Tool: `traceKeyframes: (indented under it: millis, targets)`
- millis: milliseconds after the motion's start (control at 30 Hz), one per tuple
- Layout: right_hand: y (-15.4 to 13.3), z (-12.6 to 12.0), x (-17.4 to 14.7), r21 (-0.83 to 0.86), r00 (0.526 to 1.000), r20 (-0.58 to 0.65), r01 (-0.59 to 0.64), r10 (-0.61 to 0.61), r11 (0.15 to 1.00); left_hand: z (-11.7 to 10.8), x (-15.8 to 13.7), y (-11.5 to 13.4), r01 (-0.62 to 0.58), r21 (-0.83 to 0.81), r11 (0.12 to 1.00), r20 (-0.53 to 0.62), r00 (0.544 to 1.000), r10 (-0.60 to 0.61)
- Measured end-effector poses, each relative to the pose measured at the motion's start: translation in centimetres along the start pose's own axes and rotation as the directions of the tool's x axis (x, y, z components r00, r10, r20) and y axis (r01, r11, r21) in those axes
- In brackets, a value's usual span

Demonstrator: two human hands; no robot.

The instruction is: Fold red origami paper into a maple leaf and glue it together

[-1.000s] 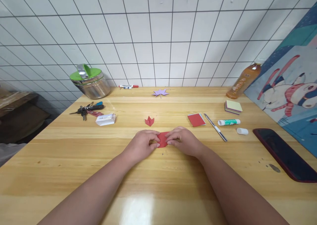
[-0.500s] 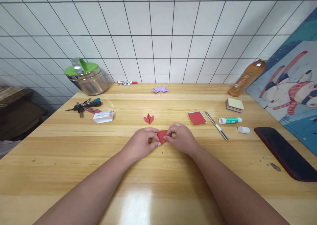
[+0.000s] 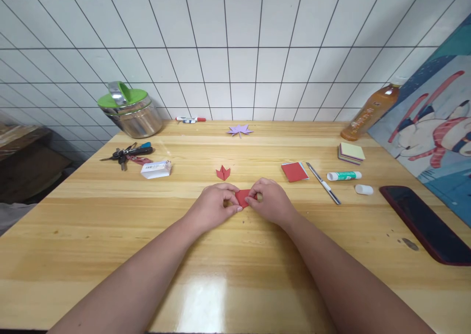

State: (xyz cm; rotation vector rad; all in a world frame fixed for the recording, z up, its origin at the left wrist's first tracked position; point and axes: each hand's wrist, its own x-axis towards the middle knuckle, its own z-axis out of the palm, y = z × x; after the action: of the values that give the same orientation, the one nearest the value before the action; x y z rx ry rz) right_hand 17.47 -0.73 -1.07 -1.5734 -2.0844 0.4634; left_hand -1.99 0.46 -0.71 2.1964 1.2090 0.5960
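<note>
A small folded piece of red paper lies on the wooden table between my hands. My left hand grips its left side, thumb at the lower edge and fingers along the top. On its right side, my right hand pinches the paper with thumb and forefinger; the fingers hide that end. Just beyond my left hand sits a red folded-paper piece with three points. A purple paper leaf lies farther back near the wall. To the right is a stack of square paper with a red sheet on top.
Right of the paper stack lie a utility knife, a glue stick, its white cap, a phone, sticky notes and a bottle. On the left are keys, a white packet and a green-lidded pot.
Both hands stay on the red paper, with only slight finger movement. The whole view has shifted a little, so things appear slightly higher and farther right.
</note>
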Motion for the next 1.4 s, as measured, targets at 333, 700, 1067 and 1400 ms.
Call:
traceKeyframes:
  millis: [333,700,1067,1400]
  targets:
    - [-0.14,-0.07,0.00,-0.001,1.000,0.014,-0.017,0.017,1.000,-0.08,0.22,-0.13,-0.035,-0.033,0.999,0.022,0.999,0.036]
    - [0.05,0.13,-0.04,-0.015,1.000,-0.003,0.009,-0.010,1.000,-0.76,0.53,0.27,-0.044,-0.073,0.996,0.064,0.997,0.049]
    - [0.06,0.12,0.01,-0.006,1.000,-0.006,-0.004,0.004,1.000,-0.91,0.55,0.31,-0.070,-0.034,0.997,0.106,0.992,0.073]
    - [0.18,0.19,-0.02,-0.019,1.000,-0.001,0.003,-0.003,1.000,-1.01,0.73,-0.48,-0.084,-0.066,0.994,0.134,0.987,0.092]
